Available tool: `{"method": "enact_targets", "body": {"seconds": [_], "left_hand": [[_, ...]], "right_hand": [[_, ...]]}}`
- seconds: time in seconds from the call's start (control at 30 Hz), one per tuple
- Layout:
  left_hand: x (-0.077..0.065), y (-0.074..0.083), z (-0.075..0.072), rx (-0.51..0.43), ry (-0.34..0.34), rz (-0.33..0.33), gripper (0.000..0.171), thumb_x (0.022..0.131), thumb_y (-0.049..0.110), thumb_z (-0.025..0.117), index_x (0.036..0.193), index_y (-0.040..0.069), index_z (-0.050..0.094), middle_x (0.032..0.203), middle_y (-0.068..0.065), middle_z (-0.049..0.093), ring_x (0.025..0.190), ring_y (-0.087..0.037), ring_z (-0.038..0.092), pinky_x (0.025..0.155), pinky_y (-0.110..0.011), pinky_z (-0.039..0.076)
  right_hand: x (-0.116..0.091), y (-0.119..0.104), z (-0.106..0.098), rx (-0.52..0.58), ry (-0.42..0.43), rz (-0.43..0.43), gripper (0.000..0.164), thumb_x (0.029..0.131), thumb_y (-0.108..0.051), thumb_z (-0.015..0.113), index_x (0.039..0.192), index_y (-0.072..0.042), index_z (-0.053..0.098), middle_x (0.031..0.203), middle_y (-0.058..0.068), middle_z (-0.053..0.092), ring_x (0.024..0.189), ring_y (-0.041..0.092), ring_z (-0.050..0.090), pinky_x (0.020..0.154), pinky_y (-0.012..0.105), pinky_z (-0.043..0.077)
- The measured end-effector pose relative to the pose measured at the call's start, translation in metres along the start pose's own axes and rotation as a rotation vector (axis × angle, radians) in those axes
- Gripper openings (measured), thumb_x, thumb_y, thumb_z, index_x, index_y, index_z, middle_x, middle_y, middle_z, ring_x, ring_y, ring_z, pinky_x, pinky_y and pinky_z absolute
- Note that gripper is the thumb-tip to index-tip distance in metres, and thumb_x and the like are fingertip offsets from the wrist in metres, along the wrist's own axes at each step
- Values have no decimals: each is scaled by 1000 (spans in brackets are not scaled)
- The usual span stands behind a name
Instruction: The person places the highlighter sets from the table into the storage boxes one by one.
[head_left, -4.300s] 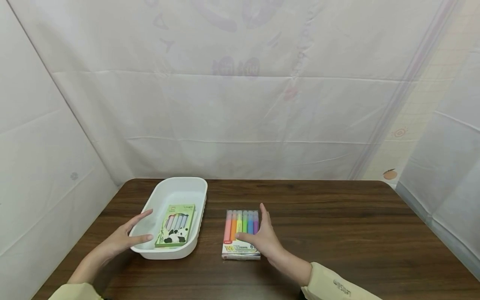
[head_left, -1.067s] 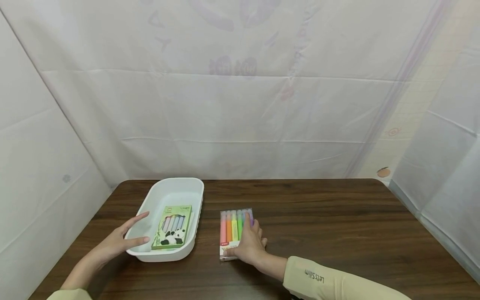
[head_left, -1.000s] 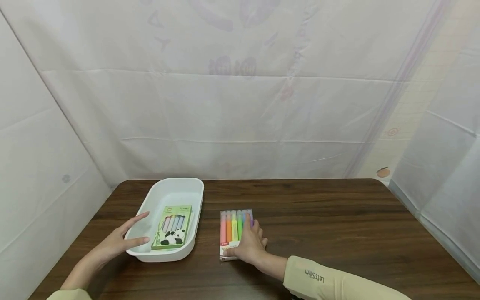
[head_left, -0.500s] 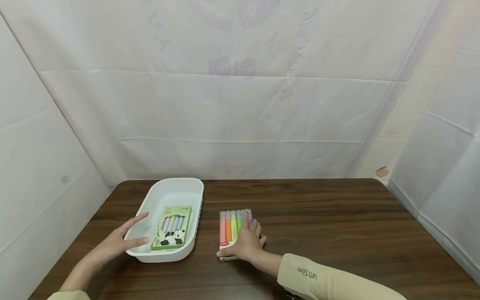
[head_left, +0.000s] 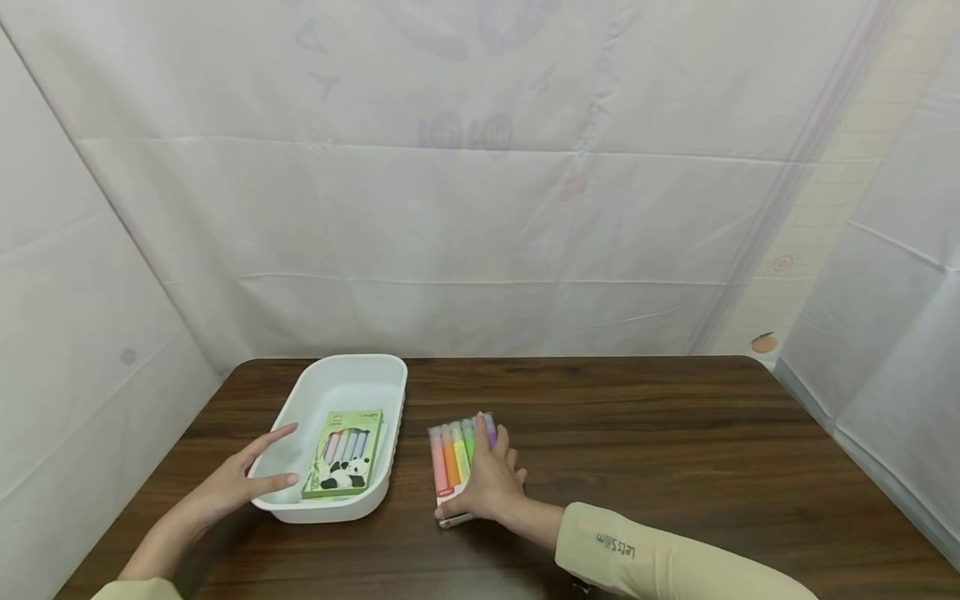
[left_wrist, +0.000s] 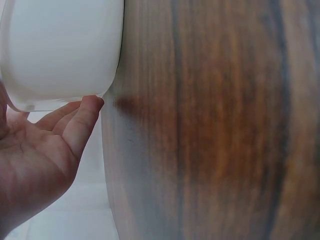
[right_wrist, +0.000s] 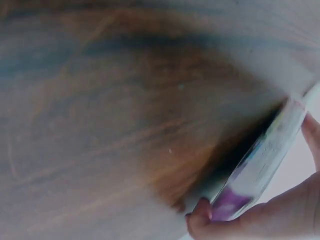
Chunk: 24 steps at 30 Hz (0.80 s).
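A clear-fronted pack of coloured markers (head_left: 447,458) is gripped by my right hand (head_left: 491,483), thumb at its near edge and fingers over its right side. In the right wrist view the pack (right_wrist: 260,165) stands at a slant over a dark shadow; whether any edge touches the table cannot be told. My left hand (head_left: 225,490) holds the near left corner of a white plastic tray (head_left: 367,362), thumb and forefinger over the rim. In the left wrist view other fingers touch the tray's outer wall (left_wrist: 60,50). Inside the tray lies a green panda-print box of pens (head_left: 343,454).
The dark wood-grain table (head_left: 637,450) carries the tray at its left and reaches far to the right. A pale printed cloth (head_left: 480,250) hangs behind the back edge, with white sheets on both sides.
My right hand came over the marker pack and took hold of it. The pack has since turned anticlockwise and shifted slightly left. My left hand stays at the tray.
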<state>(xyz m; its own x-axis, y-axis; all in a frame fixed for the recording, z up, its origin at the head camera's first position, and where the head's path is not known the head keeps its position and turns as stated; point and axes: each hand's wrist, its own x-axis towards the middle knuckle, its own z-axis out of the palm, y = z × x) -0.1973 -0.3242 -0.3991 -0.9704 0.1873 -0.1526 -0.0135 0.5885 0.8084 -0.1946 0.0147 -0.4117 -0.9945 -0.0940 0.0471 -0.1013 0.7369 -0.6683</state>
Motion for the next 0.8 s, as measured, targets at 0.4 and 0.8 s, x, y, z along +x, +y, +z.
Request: {"method": "enact_targets", "body": {"seconds": [0.4,0.8], "left_hand": [[0,0,0,11,17,9,77,83,25,65,143,6,21,144,-33,13,126,-46,19,92,-62,27],[0,-2,1,9,20,10,77,83,26,65,144,8,22,144,-32,14,127,-46,18,92,-63,27]], "right_hand": [[12,14,-28,178,-109,-21,97,54,-5,84,135,2,33,128,27,41,112,40,44,91,51,40],[8,35,-52,571,-275,148,75,62,12,71,131,-4,47,116,22,47,91,27,53,63,38,53]]}}
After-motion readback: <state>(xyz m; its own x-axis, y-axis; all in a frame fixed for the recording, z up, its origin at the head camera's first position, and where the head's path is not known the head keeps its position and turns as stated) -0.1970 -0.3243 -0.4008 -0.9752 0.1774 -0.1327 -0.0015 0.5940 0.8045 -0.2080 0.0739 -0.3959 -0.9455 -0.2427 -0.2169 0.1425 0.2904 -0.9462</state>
